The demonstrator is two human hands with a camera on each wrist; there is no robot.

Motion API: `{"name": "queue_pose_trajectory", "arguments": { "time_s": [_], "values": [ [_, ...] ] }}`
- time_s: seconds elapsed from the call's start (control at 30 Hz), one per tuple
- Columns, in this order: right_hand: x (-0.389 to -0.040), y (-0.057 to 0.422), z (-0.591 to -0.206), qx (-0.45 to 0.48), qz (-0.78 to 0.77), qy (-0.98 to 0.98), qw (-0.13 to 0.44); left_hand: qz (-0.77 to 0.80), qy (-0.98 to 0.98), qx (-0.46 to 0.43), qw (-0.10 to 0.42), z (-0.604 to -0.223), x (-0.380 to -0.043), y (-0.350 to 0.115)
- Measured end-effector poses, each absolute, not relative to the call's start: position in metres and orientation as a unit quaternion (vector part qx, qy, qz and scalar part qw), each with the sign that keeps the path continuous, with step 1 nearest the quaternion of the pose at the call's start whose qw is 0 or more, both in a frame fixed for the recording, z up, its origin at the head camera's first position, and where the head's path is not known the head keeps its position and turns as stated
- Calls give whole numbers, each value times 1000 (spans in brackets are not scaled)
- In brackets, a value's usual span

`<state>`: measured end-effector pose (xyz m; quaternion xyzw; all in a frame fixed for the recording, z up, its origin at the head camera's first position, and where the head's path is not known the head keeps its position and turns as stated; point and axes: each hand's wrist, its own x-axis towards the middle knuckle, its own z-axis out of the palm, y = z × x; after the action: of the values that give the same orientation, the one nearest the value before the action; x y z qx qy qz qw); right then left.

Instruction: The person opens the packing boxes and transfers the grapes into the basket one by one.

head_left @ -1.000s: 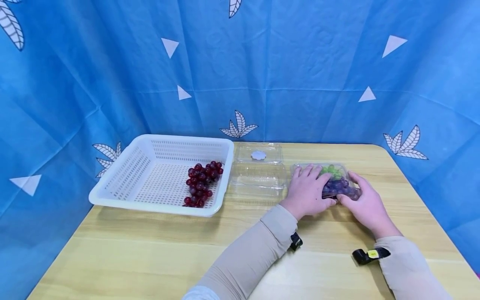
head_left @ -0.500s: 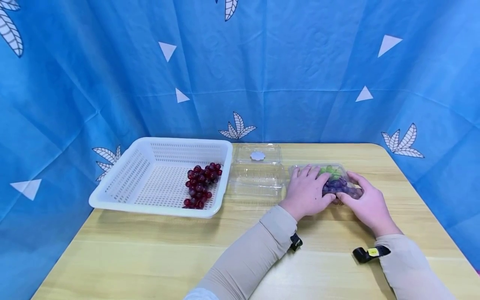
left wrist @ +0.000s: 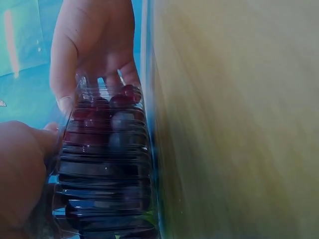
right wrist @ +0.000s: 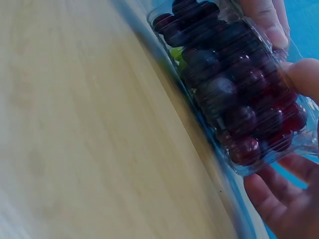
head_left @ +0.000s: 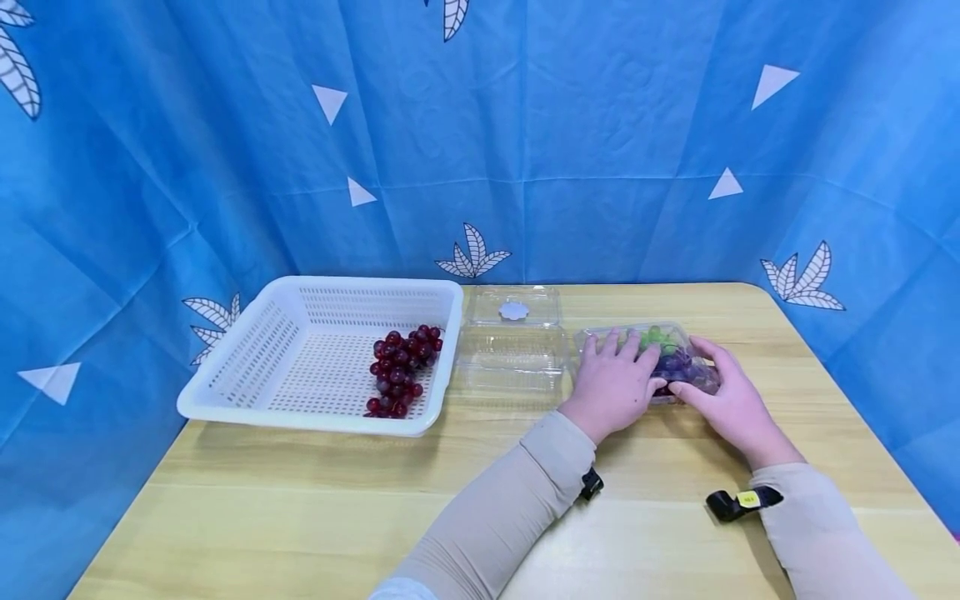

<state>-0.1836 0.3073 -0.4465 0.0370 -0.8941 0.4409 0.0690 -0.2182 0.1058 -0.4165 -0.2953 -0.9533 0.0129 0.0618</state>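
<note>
A clear plastic clamshell box [head_left: 663, 398] stands at the right of the table, with green grapes [head_left: 657, 338] and dark grapes [head_left: 673, 365] inside. My left hand [head_left: 615, 383] lies spread over the left part of its top, fingers fairly straight, thumb by the front edge. The right hand [head_left: 738, 404] grips the box's right end, thumb at the front and fingers round the far side. In the right wrist view, dark red grapes [right wrist: 239, 119] show through the ribbed wall, with the right fingers [right wrist: 276, 191] at the end of the box.
A white plastic basket [head_left: 225, 414] at the left holds a bunch of red grapes [head_left: 397, 375]. Between it and my left hand stands another clear clamshell box [head_left: 513, 350], lid raised and bearing a white label [head_left: 513, 310]. A blue curtain [head_left: 585, 125] hangs behind the table.
My left thumb has moved slightly up along the box's front edge. The right hand keeps its grip. The head view has shifted a little.
</note>
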Motion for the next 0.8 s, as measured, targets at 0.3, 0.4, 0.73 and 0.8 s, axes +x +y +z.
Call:
{"name": "queue_pose_trajectory", "arguments": {
  "time_s": [0.3, 0.4, 0.73, 0.8],
  "values": [
    [-187, 314, -447, 84, 439, -894, 42, 13, -952, -298, 72, -417, -215, 107],
    [-187, 314, -448, 93, 435, -895, 47, 7, -952, -298, 71, -417, -214, 106],
    [-186, 311, -449, 118, 419, -898, 65, -11, -949, -304, 85, -422, -215, 105],
    [-185, 312, -450, 123, 419, -897, 65, -21, -948, -306, 86, -421, -215, 105]
  ]
}}
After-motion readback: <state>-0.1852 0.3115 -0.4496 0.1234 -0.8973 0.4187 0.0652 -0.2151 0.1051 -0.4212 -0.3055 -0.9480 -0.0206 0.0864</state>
